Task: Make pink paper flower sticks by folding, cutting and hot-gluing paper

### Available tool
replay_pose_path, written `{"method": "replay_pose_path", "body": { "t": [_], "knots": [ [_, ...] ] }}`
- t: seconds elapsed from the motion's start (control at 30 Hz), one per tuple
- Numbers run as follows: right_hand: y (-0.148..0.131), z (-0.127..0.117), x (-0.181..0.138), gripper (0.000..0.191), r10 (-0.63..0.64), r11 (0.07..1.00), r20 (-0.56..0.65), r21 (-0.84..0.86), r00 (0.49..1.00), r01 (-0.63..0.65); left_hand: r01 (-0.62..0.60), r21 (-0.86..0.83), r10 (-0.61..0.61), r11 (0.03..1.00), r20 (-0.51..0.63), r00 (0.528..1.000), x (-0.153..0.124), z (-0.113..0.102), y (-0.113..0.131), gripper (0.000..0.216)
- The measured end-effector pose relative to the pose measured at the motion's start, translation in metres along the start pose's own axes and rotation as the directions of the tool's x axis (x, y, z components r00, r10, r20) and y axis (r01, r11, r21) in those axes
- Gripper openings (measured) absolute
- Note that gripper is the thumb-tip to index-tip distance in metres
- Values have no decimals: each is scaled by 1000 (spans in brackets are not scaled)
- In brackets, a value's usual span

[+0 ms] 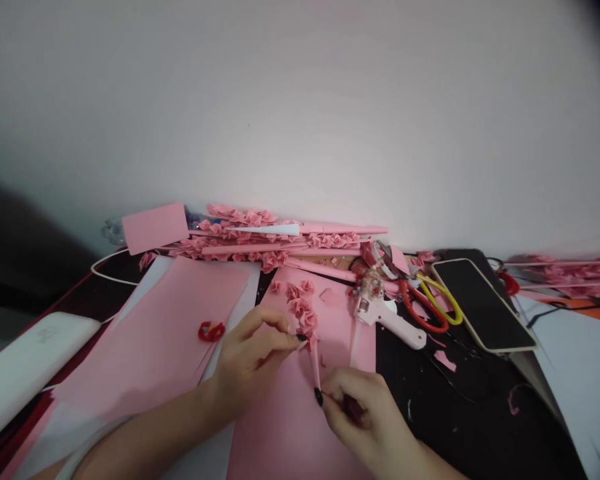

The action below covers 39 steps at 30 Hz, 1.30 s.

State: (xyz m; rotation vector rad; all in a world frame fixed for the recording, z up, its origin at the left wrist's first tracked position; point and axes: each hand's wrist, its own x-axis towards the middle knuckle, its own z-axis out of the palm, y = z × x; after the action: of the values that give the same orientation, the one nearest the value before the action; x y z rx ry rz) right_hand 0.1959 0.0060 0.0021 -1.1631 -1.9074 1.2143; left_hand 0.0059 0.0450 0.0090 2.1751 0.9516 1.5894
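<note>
A pink paper flower stem (307,319) with several folded blossoms lies over a pink sheet (280,413) in front of me. My left hand (253,350) pinches it just below the lowest blossom, thumb and forefinger together. Lower down, my right hand (367,413) grips the narrow end of the same stem between thumb and fingers. The remaining fingers of my right hand are curled in. Just beyond my right hand, a white glue gun (393,321) rests on its side, its nozzle end among pink scraps.
Finished pink flower stems (260,247) are heaped along the wall. At right lie red and yellow-handled scissors (433,307), a phone (485,303) and white paper (575,360). Leftward are stacked pink sheets (165,333), a red tape dispenser (211,331) and a white power bank (40,367) with a cable.
</note>
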Motion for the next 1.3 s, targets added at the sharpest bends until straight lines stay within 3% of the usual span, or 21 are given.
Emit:
{"method": "replay_pose_path", "body": {
  "t": [0.2, 0.33, 0.47, 0.57, 0.67, 0.8, 0.93, 1.1, 1.23, 1.3],
  "knots": [
    [-3, -1, 2, 23, 133, 977, -8, 171, 991, -129, 57, 11, -57, 998, 61, 996, -5, -4, -2, 24],
    [-3, -3, 3, 27, 181, 948, -22, 271, 983, -169, 256, -83, -256, 963, 16, 967, -8, -4, -4, 9],
    [-3, -3, 1, 28, 145, 956, -56, 266, 988, -125, 483, -144, -436, 864, 265, 860, -3, -1, 0, 7],
    [-2, -1, 0, 25, 107, 971, -63, 219, 992, -90, 587, -184, -470, 788, 437, 767, -1, 2, 4, 13],
    [-1, 3, 0, 22, 61, 985, -81, 165, 995, -47, 659, -254, -471, 708, 526, 708, -1, 7, 7, 16],
    [-2, 6, 1, 21, 33, 994, -84, 105, 996, -24, 743, -357, -480, 566, 590, 649, -2, 11, 10, 16],
    [-3, 1, 2, 20, 26, 996, -45, 81, 999, -22, 787, -411, -541, 460, 573, 616, -2, 9, 9, 16],
    [3, -15, 1, 28, -3, 1000, -192, -30, 981, -3, 844, -420, -652, 334, 544, 529, -2, 6, 2, 20],
    [8, -22, 1, 15, 75, 993, -278, 114, 958, -44, 872, -397, -615, 288, 621, 486, -4, 9, 3, 26],
    [9, -20, 3, 20, 121, 963, -263, 263, 957, -49, 893, -357, -550, 273, 704, 450, -7, 12, 6, 27]
  ]
}}
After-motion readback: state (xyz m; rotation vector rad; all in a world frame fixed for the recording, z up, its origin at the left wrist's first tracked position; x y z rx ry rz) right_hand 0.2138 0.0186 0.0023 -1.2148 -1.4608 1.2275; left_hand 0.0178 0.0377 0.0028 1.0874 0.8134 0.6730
